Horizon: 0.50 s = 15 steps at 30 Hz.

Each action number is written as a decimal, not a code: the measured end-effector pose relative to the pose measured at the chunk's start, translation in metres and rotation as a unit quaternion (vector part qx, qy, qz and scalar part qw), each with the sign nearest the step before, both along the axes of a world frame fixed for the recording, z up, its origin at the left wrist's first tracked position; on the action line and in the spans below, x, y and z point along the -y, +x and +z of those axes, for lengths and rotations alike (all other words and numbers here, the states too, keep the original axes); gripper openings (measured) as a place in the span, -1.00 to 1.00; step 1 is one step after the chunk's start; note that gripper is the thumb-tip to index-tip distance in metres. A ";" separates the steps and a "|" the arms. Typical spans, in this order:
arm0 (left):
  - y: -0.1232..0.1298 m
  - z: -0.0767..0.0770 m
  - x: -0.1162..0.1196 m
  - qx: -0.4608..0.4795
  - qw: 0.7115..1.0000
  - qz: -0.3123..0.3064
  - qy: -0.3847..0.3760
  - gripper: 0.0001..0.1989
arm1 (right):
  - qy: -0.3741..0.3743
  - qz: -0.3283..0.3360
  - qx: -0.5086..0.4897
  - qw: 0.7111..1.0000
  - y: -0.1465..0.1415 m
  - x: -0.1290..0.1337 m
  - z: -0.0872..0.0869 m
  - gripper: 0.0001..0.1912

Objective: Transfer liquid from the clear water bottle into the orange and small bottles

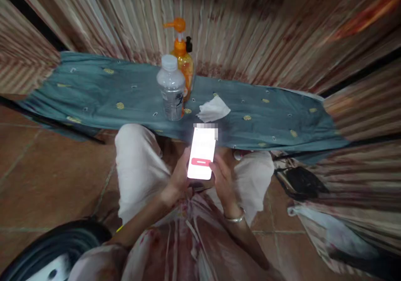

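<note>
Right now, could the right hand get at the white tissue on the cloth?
Probably yes: the white tissue lies beyond the phone, the bottle stands off to its left, and the right side looks free. The right hand would first need to leave the phone.

Phone (202,147) before cloth (275,110); on cloth: bottle (171,86) before pump dispenser (188,70), tissue (215,108) right.

The scene is dimly lit, and the phone (202,152) is blown out to a white glare, its top masked by pixel blocks. The striped cloth (232,30) is smeared by blur, and its folds are stretched toward the edges.
</note>
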<state>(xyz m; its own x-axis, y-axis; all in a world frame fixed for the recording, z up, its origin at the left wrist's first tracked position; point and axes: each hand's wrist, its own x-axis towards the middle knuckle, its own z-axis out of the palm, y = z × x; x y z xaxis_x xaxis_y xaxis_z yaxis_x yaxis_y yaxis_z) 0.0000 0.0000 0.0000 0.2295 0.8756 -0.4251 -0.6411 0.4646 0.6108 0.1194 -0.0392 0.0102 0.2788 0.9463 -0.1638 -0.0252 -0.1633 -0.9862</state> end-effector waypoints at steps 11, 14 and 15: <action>-0.002 0.003 0.000 -0.029 0.999 -0.012 -0.004 -0.55 | -0.003 0.004 0.013 1.000 0.003 0.002 -0.003 -0.64; -0.002 0.002 0.001 -0.030 0.999 -0.013 0.002 -0.54 | -0.001 0.006 0.013 1.000 0.003 0.002 -0.006 -0.63; -0.002 0.001 0.001 -0.029 1.000 -0.011 0.002 -0.54 | -0.002 0.009 0.011 1.000 0.002 0.002 -0.007 -0.63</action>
<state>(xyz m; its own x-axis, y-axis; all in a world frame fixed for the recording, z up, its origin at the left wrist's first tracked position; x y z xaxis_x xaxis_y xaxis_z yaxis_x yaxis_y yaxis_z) -0.0024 -0.0011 0.0011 0.2240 0.8722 -0.4348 -0.5935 0.4760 0.6490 0.1216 -0.0415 0.0031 0.2659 0.9504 -0.1615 -0.0013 -0.1672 -0.9859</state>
